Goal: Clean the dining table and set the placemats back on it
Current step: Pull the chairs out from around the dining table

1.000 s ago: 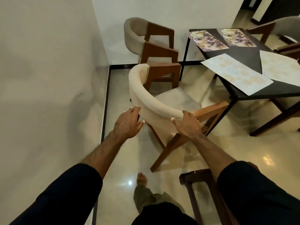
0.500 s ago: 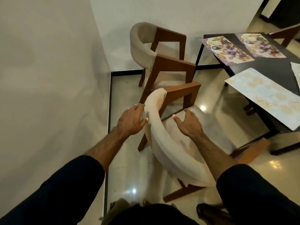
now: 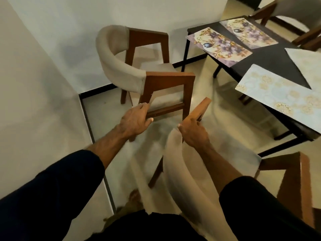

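Observation:
The dark dining table [image 3: 271, 58] stands at the right. On it lie two purple floral placemats [image 3: 219, 44] [image 3: 248, 32] and two pale blue ones with gold patterns [image 3: 281, 96] [image 3: 307, 60]. Right below me is a cream-backed wooden chair [image 3: 175, 164], blurred by motion. My right hand [image 3: 194, 133] grips its wooden arm [image 3: 199, 109] where it meets the backrest. My left hand [image 3: 134, 120] is off that chair, fingers apart, holding nothing, close to the front leg of a second chair.
The second cream chair [image 3: 121, 65] stands in the corner against the white walls. A third chair [image 3: 295, 13] sits beyond the table at the top right. Glossy beige floor [image 3: 225, 108] lies between the chairs and the table. My foot shows below.
The near chair has swung round and come closer under me. My left hand has let go of its backrest. My right hand has shifted onto the wooden arm. The view has moved towards the corner.

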